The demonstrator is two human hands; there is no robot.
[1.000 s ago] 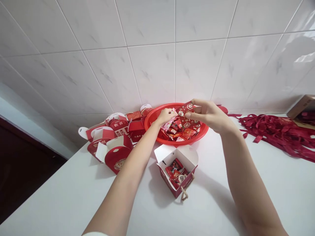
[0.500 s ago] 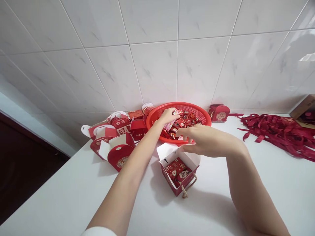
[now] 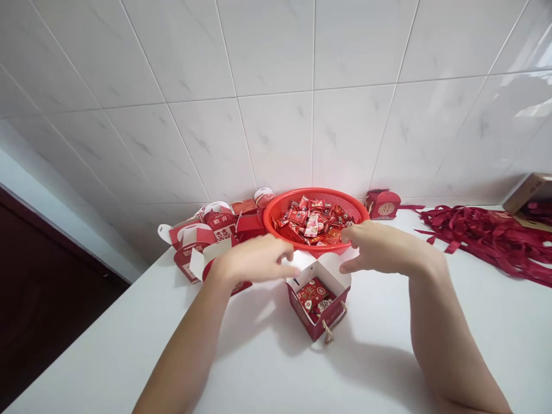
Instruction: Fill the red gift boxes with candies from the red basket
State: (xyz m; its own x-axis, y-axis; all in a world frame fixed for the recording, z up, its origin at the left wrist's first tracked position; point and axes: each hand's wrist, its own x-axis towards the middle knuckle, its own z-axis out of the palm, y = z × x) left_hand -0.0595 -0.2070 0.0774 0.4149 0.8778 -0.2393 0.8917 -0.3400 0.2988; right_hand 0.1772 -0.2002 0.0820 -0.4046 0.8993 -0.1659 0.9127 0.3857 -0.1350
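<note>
An open red box (image 3: 321, 330) with white inner flaps and a rope handle stands on the white table, red packets (image 3: 313, 294) inside it. At the box's left flap, my left hand (image 3: 259, 259) is open, fingers apart, nothing held. My right hand (image 3: 375, 247) is open too, beside the right flap, with thumb and fingers spread; whether either hand touches a flap is hard to tell. Just behind the box lies a red mesh basket (image 3: 279, 202) filled with wrapped candies (image 3: 313, 224).
Several red and white boxes (image 3: 219, 219) cluster at the left, partly behind my left hand. A closed red box (image 3: 383, 205) stands right of the basket. Dark red ribbons (image 3: 487, 233) and a cardboard box (image 3: 528, 195) lie at the far right, near the tiled wall (image 3: 276, 144).
My left hand has left the candy basket and come back to the open box's left side. A pink packet now lies on top of the candies. The view has shifted slightly.
</note>
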